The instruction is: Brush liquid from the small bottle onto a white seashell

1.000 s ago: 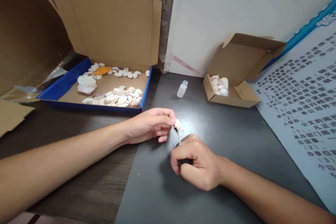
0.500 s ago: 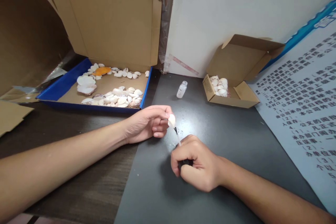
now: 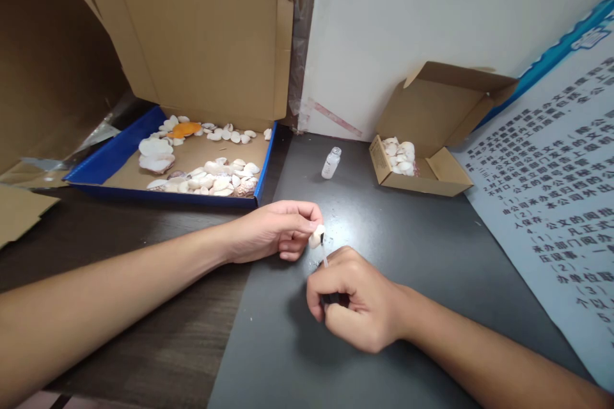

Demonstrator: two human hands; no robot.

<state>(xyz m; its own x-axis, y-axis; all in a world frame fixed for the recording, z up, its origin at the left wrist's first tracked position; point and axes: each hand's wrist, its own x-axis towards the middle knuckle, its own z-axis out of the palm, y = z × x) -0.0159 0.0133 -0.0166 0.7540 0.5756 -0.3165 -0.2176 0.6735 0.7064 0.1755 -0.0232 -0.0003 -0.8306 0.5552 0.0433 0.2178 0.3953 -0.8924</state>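
My left hand (image 3: 275,230) pinches a small white shell (image 3: 316,236) between thumb and fingertips, just above the grey mat (image 3: 384,249). My right hand (image 3: 352,300) is closed round the dark handle of a thin brush (image 3: 324,255), whose dark tip touches the shell. A small clear bottle (image 3: 331,163) without a cap stands upright farther back on the mat.
A blue-edged cardboard tray (image 3: 115,153) holding several shells lies at the back left, its lid standing up behind. A small open carton (image 3: 422,166) with several white shells sits at the back right. A printed poster (image 3: 561,204) lies along the right. A white wall stands behind.
My left hand turned the shell and lowered it slightly toward the mat. The brush stayed against the shell, and my right hand shifted a little to the left.
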